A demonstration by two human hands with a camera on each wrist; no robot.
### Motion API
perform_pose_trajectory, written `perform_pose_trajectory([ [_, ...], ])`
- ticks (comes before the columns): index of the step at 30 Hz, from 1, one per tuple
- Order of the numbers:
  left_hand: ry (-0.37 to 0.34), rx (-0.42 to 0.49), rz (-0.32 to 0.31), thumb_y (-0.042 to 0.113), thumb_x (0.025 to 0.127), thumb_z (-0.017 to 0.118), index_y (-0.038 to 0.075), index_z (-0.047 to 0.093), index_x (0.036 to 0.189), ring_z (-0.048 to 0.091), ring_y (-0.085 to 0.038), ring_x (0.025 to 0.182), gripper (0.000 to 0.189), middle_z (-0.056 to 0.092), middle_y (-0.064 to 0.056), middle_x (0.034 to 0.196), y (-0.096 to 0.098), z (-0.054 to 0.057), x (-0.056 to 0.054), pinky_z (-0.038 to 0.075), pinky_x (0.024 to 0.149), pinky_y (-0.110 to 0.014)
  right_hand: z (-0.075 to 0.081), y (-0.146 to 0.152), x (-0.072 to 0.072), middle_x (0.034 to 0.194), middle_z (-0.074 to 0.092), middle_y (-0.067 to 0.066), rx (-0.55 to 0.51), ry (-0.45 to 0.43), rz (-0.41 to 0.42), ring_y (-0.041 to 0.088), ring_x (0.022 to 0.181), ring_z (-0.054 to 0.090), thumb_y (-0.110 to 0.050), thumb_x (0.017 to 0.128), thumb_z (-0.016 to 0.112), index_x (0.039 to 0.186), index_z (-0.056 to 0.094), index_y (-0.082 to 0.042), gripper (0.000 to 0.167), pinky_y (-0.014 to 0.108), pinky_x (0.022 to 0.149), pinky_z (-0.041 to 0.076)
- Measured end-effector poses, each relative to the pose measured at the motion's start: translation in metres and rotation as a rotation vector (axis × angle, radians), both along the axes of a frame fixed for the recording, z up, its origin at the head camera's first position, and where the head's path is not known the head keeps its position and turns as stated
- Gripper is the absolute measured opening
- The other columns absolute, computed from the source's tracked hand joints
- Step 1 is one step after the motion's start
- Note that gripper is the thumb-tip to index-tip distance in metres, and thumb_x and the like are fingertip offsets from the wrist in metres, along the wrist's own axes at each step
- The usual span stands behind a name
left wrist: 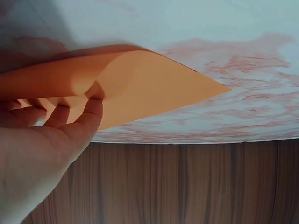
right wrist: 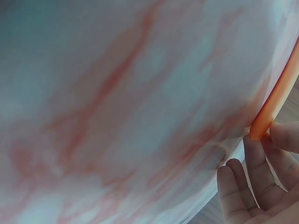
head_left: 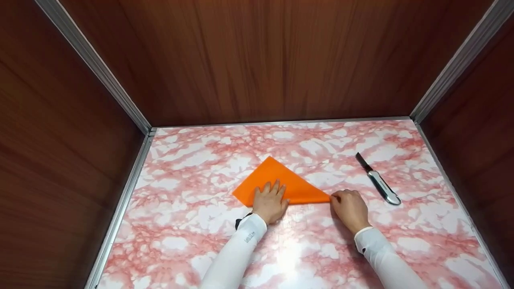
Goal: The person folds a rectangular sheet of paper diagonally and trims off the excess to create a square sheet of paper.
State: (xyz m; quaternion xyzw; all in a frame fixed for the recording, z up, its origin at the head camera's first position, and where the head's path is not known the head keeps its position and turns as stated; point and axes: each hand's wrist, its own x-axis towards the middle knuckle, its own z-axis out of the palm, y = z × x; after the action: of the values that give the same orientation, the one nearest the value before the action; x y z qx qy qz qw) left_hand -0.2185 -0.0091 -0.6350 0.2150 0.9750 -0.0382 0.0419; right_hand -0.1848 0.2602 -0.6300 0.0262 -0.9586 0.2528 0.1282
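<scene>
An orange sheet of paper (head_left: 277,172), folded into a rough triangle, lies on the marbled surface in the head view. My left hand (head_left: 270,202) rests on its lower left part, fingers spread. Seen from the left wrist, the paper (left wrist: 140,84) bulges in a rounded, uncreased fold, with the fingers of the left hand (left wrist: 51,140) against it. At the sheet's right corner, my right hand (head_left: 350,208) pinches the tip. In the right wrist view, thumb and fingers of the right hand (right wrist: 261,182) hold the narrow end of the paper (right wrist: 275,102).
A knife (head_left: 379,181) with a dark blade and a light-and-dark handle lies right of the paper, blade pointing away. The red-and-white marbled table (head_left: 180,241) is bounded by brown wood-grain panels (head_left: 257,60) at the back and both sides, with metal edging.
</scene>
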Motion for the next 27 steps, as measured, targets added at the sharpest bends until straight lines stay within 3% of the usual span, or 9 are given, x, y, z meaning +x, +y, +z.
perform_pose_trajectory([
  [13, 0.015, 0.031, -0.002, 0.054, 0.102, 0.028, 0.026, 0.032, 0.154, 0.029, -0.030, 0.140, 0.059, 0.026, -0.001, 0.158, 0.0002, 0.0007, 0.0017, 0.027, 0.104, -0.059, -0.0013, -0.0008, 0.0005, 0.080, 0.068, 0.008, 0.005, 0.019, -0.004, 0.031, 0.079, 0.058, -0.017, 0.085, 0.072, 0.086, 0.077, -0.007, 0.011, 0.047, 0.073, 0.046],
  [27, -0.027, 0.039, 0.026, 0.056, 0.101, 0.026, 0.025, 0.032, 0.154, 0.027, -0.028, 0.141, 0.061, 0.026, -0.001, 0.158, 0.0014, 0.0016, 0.0015, 0.026, 0.106, -0.058, -0.0050, -0.0005, 0.0004, 0.080, 0.068, 0.008, 0.015, 0.034, 0.002, 0.031, 0.078, 0.057, -0.019, 0.085, 0.073, 0.086, 0.076, -0.006, 0.013, 0.046, 0.074, 0.045],
])
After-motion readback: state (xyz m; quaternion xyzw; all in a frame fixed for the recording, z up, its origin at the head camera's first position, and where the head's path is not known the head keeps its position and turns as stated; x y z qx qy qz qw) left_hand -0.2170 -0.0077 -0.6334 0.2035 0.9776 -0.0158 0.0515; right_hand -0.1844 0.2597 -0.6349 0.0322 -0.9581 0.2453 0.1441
